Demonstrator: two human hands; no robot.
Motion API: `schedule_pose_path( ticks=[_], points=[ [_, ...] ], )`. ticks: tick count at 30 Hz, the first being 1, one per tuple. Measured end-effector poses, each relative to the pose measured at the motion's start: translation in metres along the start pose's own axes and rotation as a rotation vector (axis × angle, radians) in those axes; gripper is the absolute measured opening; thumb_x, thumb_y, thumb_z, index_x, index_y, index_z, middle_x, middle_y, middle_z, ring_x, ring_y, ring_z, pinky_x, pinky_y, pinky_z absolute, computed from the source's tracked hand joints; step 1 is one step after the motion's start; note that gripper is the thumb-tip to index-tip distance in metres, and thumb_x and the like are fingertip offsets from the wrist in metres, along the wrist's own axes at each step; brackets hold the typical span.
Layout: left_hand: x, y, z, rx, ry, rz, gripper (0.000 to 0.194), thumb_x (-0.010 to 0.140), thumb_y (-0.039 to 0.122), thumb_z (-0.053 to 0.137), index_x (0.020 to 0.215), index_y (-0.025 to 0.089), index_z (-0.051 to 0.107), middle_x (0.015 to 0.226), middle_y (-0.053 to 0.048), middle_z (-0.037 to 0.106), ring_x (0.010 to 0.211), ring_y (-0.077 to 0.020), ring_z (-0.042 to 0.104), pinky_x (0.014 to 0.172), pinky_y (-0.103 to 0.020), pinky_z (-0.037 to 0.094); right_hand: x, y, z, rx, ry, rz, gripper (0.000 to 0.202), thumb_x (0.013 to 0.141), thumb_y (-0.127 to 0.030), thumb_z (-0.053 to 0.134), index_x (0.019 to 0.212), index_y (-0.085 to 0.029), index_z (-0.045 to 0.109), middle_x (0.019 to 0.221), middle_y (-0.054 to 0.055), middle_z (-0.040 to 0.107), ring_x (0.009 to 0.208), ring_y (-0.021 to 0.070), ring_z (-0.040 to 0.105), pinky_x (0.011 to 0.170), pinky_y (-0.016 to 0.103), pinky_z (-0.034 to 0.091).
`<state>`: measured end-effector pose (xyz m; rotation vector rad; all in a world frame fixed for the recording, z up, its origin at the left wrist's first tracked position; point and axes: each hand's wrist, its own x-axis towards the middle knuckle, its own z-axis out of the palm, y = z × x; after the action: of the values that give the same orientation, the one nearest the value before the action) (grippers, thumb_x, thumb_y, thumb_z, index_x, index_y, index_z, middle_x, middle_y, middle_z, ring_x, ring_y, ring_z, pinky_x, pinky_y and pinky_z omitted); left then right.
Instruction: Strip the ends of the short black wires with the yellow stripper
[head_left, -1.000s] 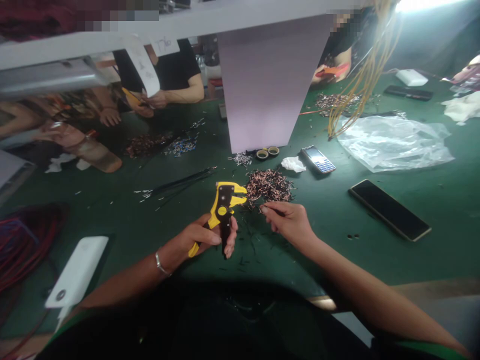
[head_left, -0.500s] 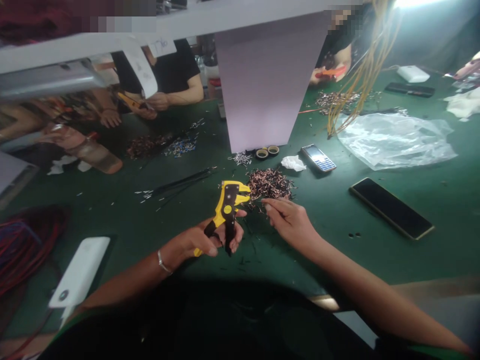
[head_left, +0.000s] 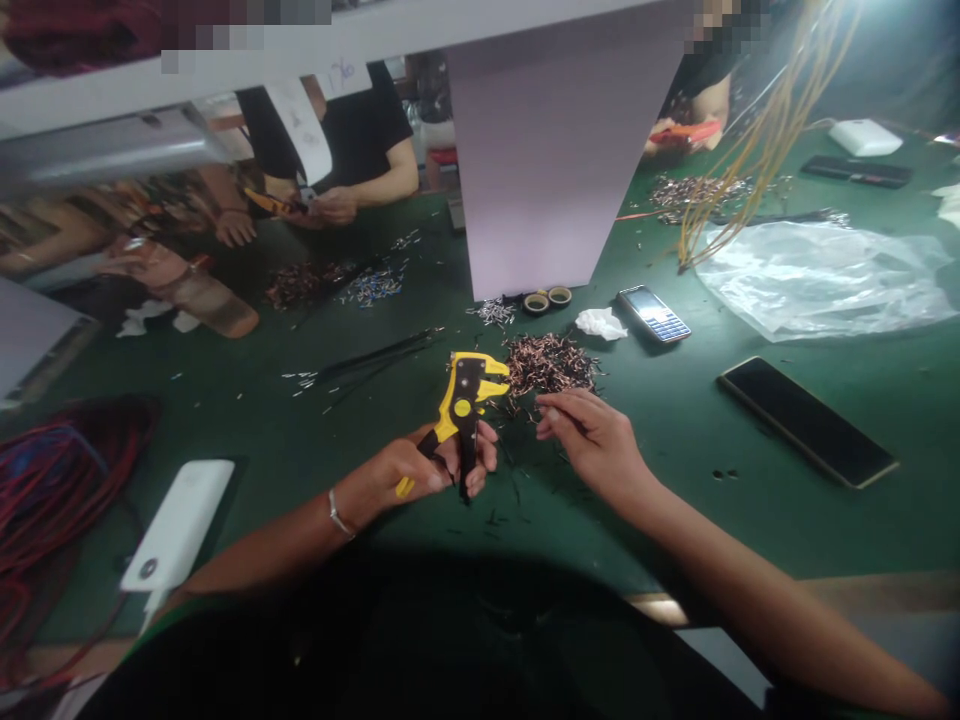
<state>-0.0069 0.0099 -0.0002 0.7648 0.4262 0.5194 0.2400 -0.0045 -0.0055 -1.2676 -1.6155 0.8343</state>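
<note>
My left hand (head_left: 420,468) is wrapped round the handles of a yellow and black wire stripper (head_left: 463,405). The tool's jaws point right, toward a pile of short black wire pieces with copper-coloured ends (head_left: 551,364). Just right of the jaws and at the near edge of that pile, my right hand (head_left: 596,440) has thumb and forefinger pinched together. Whatever sits in that pinch is too small to make out. Loose black bits lie on the green table (head_left: 600,545) below the tool. Left of the stripper lies a bundle of black wires with pale tips (head_left: 375,358).
Beyond the pile are two tape rolls (head_left: 547,299), crumpled tissue (head_left: 601,323) and a keypad phone (head_left: 654,313). To the right lie a dark smartphone (head_left: 806,420) and a clear plastic bag (head_left: 817,275). A white power bank (head_left: 178,525) is at left. Co-workers' hands (head_left: 334,205) are across the table.
The whole view has shifted slightly to the right. My right fingertips are a little farther from the stripper's jaws; the grip on the tool looks the same.
</note>
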Motion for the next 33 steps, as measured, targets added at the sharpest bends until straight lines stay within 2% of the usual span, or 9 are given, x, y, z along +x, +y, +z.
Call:
schedule_pose_path(
  ticks=[4,9,13,15,20,24,28,31,33],
  points=[
    [0.0,0.002,0.002,-0.023,0.015,0.022,0.067,0.044,0.011,0.064,0.111,0.014,0.065,0.098,-0.013,0.066,0.072,-0.0191,0.056,0.067,-0.035,0.047,0.0,0.001,0.003,-0.023,-0.022,-0.032,0.023,0.09,-0.028,0.054,0.089,-0.022,0.076,0.089,0.007,0.071,0.07,0.0174,0.068,0.07,0.035,0.061],
    [0.0,0.003,0.0,-0.005,0.011,0.037,0.067,0.044,0.012,0.064,0.111,0.014,0.064,0.092,-0.012,0.067,0.073,-0.0203,0.056,0.066,-0.034,0.047,-0.003,-0.001,0.005,-0.068,-0.075,-0.072,0.023,0.091,-0.028,0.053,0.087,-0.023,0.075,0.088,0.007,0.072,0.073,0.0185,0.068,0.072,0.035,0.059],
    [0.0,0.002,-0.004,0.019,0.025,0.062,0.068,0.045,0.015,0.065,0.113,0.014,0.062,0.091,-0.012,0.066,0.073,-0.0206,0.058,0.068,-0.036,0.047,-0.004,-0.002,0.004,-0.134,-0.131,-0.143,0.022,0.091,-0.027,0.052,0.082,-0.022,0.072,0.08,0.006,0.073,0.075,0.0192,0.069,0.072,0.033,0.056],
    [0.0,0.003,-0.004,0.05,0.038,0.082,0.067,0.047,0.016,0.065,0.114,0.014,0.06,0.089,-0.011,0.065,0.073,-0.0202,0.058,0.069,-0.036,0.047,-0.004,-0.001,0.002,-0.181,-0.102,-0.153,0.022,0.09,-0.028,0.052,0.079,-0.023,0.072,0.076,0.005,0.073,0.07,0.0183,0.068,0.068,0.031,0.055],
    [-0.001,0.004,0.0,0.109,0.058,0.093,0.067,0.049,0.016,0.065,0.116,0.015,0.06,0.087,-0.009,0.063,0.073,-0.0212,0.06,0.07,-0.038,0.048,-0.001,-0.003,-0.004,-0.269,0.103,-0.103,0.017,0.085,-0.027,0.058,0.075,-0.024,0.071,0.067,0.001,0.072,0.056,0.0152,0.063,0.059,0.028,0.051],
    [-0.002,0.001,0.001,0.127,0.019,0.09,0.048,0.05,0.016,0.067,0.098,0.018,0.065,0.087,-0.009,0.064,0.074,-0.0212,0.059,0.071,-0.039,0.049,-0.003,-0.009,-0.001,-0.288,0.179,-0.112,0.019,0.087,-0.028,0.057,0.075,-0.024,0.072,0.067,0.001,0.073,0.054,0.0147,0.062,0.057,0.028,0.052],
    [-0.003,-0.001,0.004,0.159,-0.025,0.089,0.028,0.054,0.017,0.07,0.082,0.018,0.065,0.085,-0.009,0.064,0.078,-0.0225,0.059,0.071,-0.038,0.049,-0.006,-0.015,0.005,-0.319,0.235,-0.205,0.02,0.09,-0.024,0.056,0.079,-0.023,0.073,0.072,0.004,0.075,0.058,0.0163,0.066,0.06,0.029,0.056],
    [-0.004,-0.001,0.006,0.154,-0.02,0.088,0.027,0.056,0.019,0.072,0.083,0.017,0.067,0.087,-0.01,0.064,0.08,-0.0236,0.059,0.073,-0.039,0.049,-0.009,-0.017,0.008,-0.35,0.269,-0.291,0.02,0.092,-0.021,0.057,0.084,-0.023,0.075,0.08,0.005,0.078,0.065,0.0177,0.071,0.065,0.031,0.06],
    [-0.004,-0.002,0.007,0.139,-0.025,0.08,0.031,0.057,0.018,0.072,0.088,0.017,0.068,0.088,-0.01,0.065,0.08,-0.0234,0.059,0.074,-0.039,0.049,-0.011,-0.018,0.01,-0.351,0.277,-0.403,0.018,0.091,-0.018,0.058,0.087,-0.022,0.075,0.082,0.006,0.079,0.068,0.0181,0.073,0.065,0.031,0.062]
  ],
)
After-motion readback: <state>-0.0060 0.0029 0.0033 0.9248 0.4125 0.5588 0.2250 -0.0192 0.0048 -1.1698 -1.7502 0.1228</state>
